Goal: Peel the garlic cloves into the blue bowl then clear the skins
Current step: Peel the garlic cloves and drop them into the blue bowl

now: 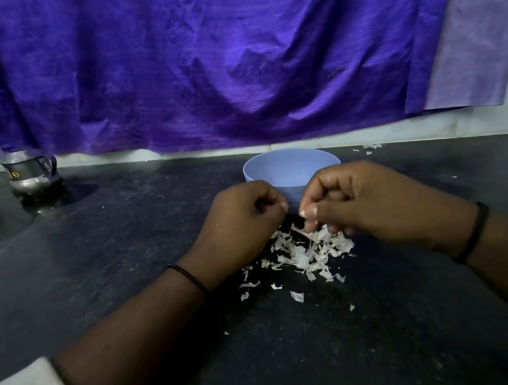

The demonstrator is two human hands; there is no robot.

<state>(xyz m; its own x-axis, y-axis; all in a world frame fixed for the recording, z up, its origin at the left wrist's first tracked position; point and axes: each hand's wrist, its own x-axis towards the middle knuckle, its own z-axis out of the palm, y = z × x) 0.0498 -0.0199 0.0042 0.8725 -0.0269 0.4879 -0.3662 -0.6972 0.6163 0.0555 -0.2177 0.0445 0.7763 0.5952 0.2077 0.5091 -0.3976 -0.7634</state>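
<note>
Both hands worked close together over the middle of the dark bench (120,249), just in front of the blue bowl (288,165), which stood near the back edge below the hanging purple cloth (187,51). That placing looked deliberate: a peeled clove would need only a short lift over the near rim, while the skins could fall straight down onto the pile of skins (303,251) lying under and just in front of the hands.

The left hand (244,221) was curled into a loose fist, knuckles up, its fingers (265,205) tucked in with the thumb tip toward the other hand. Whether it held a clove could not be told, since the fingers hid whatever lay inside. The right hand (369,199) was curled too, its fingertips (309,213) bent down and inward, pinching at something pale just above the pile. That was probably a skin or a clove being stripped, but it was too small and covered to name. No clove showed plainly, so its long axis and the way it pointed could not be read. What lay inside the bowl was also hidden from this angle.

A few stray skins lay at the back edge to the right of the bowl. A steel jug (31,170) stood at the back left, well apart from the work.
</note>
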